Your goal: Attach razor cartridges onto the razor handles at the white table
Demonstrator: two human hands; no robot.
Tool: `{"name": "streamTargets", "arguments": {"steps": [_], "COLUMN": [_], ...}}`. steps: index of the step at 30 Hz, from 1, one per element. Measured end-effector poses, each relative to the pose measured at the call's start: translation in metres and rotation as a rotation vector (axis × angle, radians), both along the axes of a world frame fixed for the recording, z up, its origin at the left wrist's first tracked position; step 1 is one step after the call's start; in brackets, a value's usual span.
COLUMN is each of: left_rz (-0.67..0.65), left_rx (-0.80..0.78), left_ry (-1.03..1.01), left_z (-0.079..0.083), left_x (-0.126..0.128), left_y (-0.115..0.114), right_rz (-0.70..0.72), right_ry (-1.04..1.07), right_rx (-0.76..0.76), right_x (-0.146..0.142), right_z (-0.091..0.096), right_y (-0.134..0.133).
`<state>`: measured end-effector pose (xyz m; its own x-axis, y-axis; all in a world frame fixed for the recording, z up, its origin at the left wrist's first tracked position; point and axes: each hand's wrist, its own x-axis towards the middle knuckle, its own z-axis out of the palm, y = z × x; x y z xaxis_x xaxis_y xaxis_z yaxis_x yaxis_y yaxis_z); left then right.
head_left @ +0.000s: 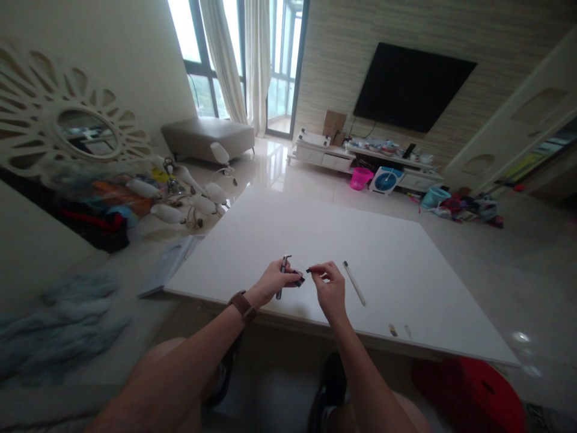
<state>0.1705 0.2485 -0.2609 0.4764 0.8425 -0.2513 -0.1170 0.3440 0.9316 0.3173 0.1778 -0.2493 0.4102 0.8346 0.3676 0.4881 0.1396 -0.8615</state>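
Observation:
My left hand (276, 280) is closed above the near part of the white table. It holds a slim dark tool with a bent silvery tip (283, 278), upright across the fingers. A small black piece (299, 279) also sits at its thumb and fingertips; its kind is too small to make out. Just to the right, my right hand (330, 290) pinches a tiny black piece (309, 270) between thumb and forefinger. The two hands are close but apart. Right of them, a pale pen-like stick with a dark end (354, 282) lies on the table (288, 228).
A small yellow-and-dark item (392, 329) and a clear small item (408, 331) lie near the table's front edge. A red stool (469, 397) stands under the right corner. Lamp parts (202, 204) crowd the left side. A pink basket (360, 178) stands beyond the table.

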Motion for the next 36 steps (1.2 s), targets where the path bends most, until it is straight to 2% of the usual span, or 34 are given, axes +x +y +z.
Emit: {"name": "streamTargets", "arguments": {"steps": [12, 19, 24, 31, 36], "left_rz": [0.014, -0.005, 0.003, -0.022, -0.039], "left_rx": [0.029, 0.081, 0.109, 0.174, 0.221], "left_ry": [0.06, 0.091, 0.117, 0.122, 0.147], "left_z": [0.007, 0.003, 0.001, 0.0, -0.002], "left_x": [0.0, 0.002, 0.001, 0.002, 0.004], "left_y": [-0.002, -0.001, -0.004, -0.007, -0.006], "right_rz": [0.072, 0.112, 0.101, 0.118, 0.115], "right_ry": [-0.006, -0.102, -0.096, -0.317, -0.335], "right_rx": [0.039, 0.052, -0.014, -0.042, -0.038], "right_x": [-0.002, -0.002, -0.004, -0.002, 0.0], "right_z": [0.007, 0.005, -0.002, -0.009, -0.006], "right_y": [-0.002, -0.002, -0.004, -0.007, -0.006]}}
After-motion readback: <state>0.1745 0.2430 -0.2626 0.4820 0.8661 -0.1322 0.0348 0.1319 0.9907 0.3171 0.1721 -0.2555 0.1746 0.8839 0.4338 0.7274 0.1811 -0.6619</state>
